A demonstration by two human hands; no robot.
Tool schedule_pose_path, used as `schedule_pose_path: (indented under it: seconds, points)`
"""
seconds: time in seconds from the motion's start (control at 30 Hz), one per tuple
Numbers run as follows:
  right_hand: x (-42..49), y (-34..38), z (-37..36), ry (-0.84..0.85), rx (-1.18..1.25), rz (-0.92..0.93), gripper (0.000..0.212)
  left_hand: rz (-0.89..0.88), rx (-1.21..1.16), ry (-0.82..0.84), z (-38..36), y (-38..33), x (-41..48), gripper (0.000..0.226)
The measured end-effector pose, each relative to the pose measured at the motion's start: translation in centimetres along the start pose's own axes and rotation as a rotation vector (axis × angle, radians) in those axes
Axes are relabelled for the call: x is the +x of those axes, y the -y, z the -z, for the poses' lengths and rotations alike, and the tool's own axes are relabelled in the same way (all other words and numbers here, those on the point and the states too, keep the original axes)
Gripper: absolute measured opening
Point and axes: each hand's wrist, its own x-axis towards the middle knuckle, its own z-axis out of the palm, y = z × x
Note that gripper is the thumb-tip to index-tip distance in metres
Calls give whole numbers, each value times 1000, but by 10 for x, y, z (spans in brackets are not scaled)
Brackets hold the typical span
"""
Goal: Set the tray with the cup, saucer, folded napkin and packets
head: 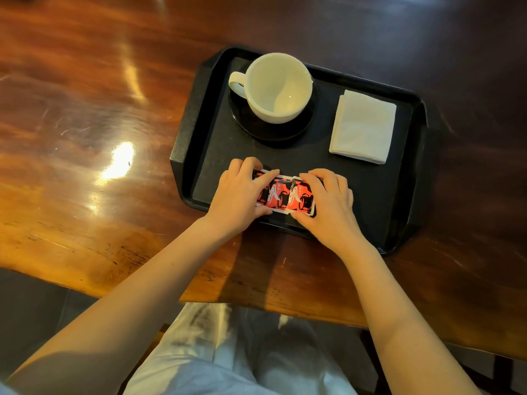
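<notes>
A black plastic tray (370, 195) lies on the wooden table. An empty white cup (278, 86) stands on a black saucer (271, 131) at the tray's far left, handle pointing left. A folded white napkin (362, 126) lies flat at the far right. Two red-and-black packets lie side by side near the tray's front edge. My left hand (238, 199) grips the left packet (273, 195) between fingers and thumb. My right hand (328, 203) grips the right packet (299, 199) the same way. Both hands cover the packets' outer ends.
The glossy brown wooden table (99, 138) spreads to the left with bright light reflections. Its front edge runs just below the tray. My lap in light trousers (222, 352) shows beneath the edge.
</notes>
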Motion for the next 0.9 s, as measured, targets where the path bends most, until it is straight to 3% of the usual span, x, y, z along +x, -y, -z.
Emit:
schedule_pose_path:
  seconds: [0.27, 0.9]
  points:
    - [1, 0, 0, 4, -19, 6, 77, 4, 2, -9, -2, -2, -1, 76]
    - [8, -25, 16, 48, -59, 95, 72, 84, -109, -105, -21, -22, 0, 85]
